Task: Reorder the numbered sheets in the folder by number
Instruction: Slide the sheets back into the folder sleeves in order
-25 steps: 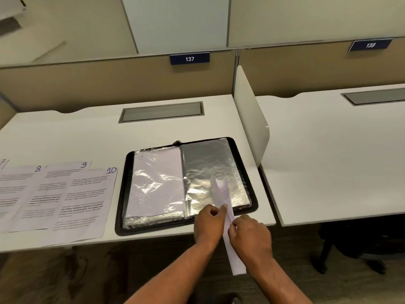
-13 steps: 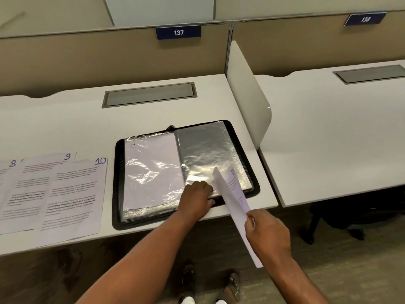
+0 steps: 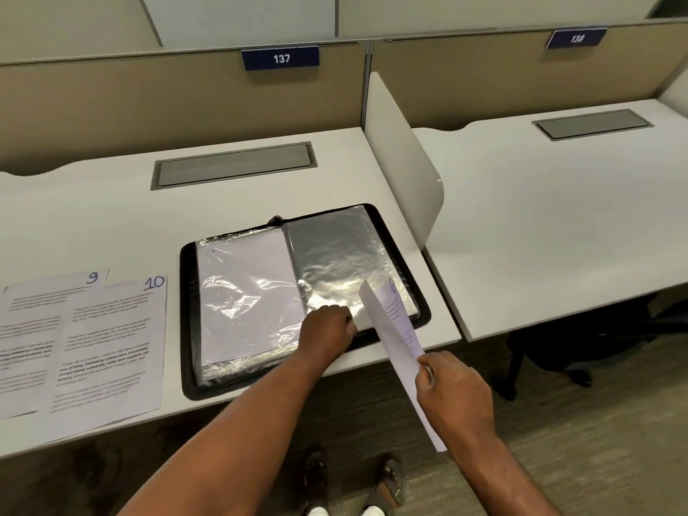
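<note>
Lower right of the frame: your right hand (image 3: pixel 452 398) pinches sheet 6 (image 3: pixel 394 325) between thumb and fingers. Your left hand (image 3: pixel 329 329), fingers curled, grips the empty sleeve (image 3: pixel 335 255) of the folder (image 3: pixel 187 329).

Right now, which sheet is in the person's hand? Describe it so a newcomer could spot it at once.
On the desk under the 137 sign lies an open black folder. Over its near right corner the right hand pinches one sheet, raised and bent almost edge-on. It bears a blue 6, unlike sheet 9 and sheet 10 lying flat at the desk's left.
</note>
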Demonstrator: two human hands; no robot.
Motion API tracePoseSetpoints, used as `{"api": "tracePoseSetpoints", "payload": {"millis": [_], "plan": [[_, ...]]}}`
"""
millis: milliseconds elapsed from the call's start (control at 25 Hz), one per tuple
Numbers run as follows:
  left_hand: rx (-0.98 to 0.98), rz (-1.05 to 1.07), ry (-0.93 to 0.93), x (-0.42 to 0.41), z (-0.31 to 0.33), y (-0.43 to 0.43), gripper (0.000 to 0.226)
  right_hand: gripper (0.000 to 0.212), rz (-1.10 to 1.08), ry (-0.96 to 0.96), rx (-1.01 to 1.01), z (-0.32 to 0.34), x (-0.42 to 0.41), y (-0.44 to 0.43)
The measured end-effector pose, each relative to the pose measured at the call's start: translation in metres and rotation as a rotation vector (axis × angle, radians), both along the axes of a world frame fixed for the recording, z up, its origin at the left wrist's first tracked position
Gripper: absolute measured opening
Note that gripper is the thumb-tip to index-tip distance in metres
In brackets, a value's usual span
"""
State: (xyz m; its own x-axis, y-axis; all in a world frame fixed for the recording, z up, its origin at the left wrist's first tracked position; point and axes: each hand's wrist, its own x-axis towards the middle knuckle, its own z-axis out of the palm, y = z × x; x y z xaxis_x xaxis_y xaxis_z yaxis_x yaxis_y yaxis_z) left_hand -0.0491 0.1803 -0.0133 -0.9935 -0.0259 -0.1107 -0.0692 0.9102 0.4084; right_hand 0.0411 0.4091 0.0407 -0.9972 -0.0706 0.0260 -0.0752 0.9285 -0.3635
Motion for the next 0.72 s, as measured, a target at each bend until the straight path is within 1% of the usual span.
{"api": "tracePoseSetpoints", "payload": {"millis": [120, 320, 440, 560, 640, 720], "plan": [[0.129, 0.106, -0.074, -0.003, 0.001, -0.004, 0.012, 0.023, -0.001, 0.005, -0.010, 0.001, 0.003, 0.001], [0.273, 0.161, -0.141, -0.010, 0.004, -0.012, 0.017, 0.021, -0.021, 0.024, -0.043, 0.006, 0.004, 0.004], [0.334, 0.229, -0.138, -0.013, 0.006, -0.016, 0.014, 0.022, -0.015, 0.044, -0.077, 0.012, 0.003, 0.003], [0.431, 0.290, -0.132, -0.014, 0.008, -0.020, 0.010, 0.021, 0.078, 0.118, -0.120, 0.016, 0.005, -0.003], [0.468, 0.311, -0.131, -0.014, 0.008, -0.022, 0.014, 0.021, 0.186, 0.158, -0.119, 0.012, 0.009, -0.009], [0.510, 0.344, -0.143, -0.014, 0.004, -0.026, 0.020, 0.023, 0.244, 0.140, -0.104, 0.003, 0.014, -0.011]]}}
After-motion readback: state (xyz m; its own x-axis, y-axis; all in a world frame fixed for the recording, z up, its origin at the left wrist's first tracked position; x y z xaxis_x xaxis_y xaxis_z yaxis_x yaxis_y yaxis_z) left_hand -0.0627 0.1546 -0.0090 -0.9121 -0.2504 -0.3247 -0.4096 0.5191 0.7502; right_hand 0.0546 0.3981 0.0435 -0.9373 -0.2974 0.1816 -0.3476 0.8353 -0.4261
